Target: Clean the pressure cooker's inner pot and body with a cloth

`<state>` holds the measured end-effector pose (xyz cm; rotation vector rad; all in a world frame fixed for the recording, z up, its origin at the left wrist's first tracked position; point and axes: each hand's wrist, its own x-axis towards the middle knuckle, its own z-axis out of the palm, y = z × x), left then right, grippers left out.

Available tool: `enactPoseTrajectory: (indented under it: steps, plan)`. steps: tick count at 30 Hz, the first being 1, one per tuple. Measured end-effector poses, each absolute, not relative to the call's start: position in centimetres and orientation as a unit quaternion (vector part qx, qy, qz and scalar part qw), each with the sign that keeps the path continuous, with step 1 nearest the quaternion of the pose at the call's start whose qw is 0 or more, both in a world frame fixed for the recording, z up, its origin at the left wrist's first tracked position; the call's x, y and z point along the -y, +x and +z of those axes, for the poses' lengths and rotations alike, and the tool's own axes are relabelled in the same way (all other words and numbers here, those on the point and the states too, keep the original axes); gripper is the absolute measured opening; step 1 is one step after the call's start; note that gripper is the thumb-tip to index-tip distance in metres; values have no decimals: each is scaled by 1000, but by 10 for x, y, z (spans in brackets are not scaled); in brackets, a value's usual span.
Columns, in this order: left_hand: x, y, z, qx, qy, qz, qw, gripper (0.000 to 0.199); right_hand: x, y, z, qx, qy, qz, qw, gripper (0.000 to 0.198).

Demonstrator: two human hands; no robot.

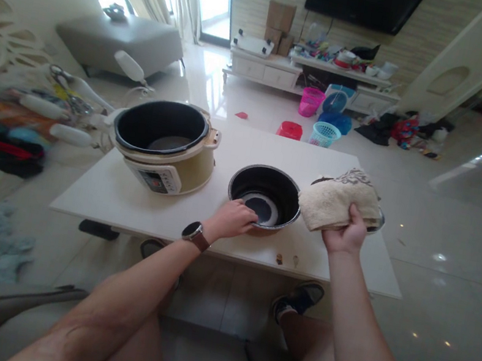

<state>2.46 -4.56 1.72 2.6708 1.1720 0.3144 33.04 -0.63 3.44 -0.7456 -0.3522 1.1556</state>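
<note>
On the white table stands a black round pot (284, 188) with a pale patch on its inside bottom. My left hand (234, 218), wearing a watch, has its fingers curled over the pot's near rim. My right hand (349, 232) grips a folded beige towel (334, 203), thumb on top, just right of the pot. Part of a shiny rounded object (380, 221) shows behind the towel; its kind is hidden. To the left sits a cream electric cooker (191, 169), lidless, with a dark inside and a control panel facing me.
Two small bits (279, 259) lie near the front edge of the white table (124, 209). Beyond it are a red stool (290, 129), a light blue basket (325, 134) and a pink basket (311, 102). A low cabinet (246, 68) stands under a television (363, 0).
</note>
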Motion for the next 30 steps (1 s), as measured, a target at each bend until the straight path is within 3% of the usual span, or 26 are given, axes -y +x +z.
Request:
enactPoseTrajectory:
  steps: [3, 7, 13, 17, 24, 30]
  plan:
    - [40, 25, 22, -433, 874, 199, 95, 26, 1, 330, 29, 197, -374, 462, 780, 27]
    - [33, 25, 31, -520, 770, 351, 115, 40, 7, 313, 22, 283, -449, 288, 797, 39]
    - [27, 25, 36, -577, 630, 475, 209, 47, 34, 275, 23, 595, -486, 157, 621, 23]
    - [26, 20, 37, -557, 622, 495, 240, 47, 45, 268, 30, 732, -425, 95, 525, 34]
    - [22, 8, 40, -571, 585, 515, 258, 63, 53, 265, 42, 790, -391, 106, 460, 52]
    - [10, -2, 28, -590, 543, 527, 283, 71, 36, 263, 16, 652, -521, 215, 507, 38]
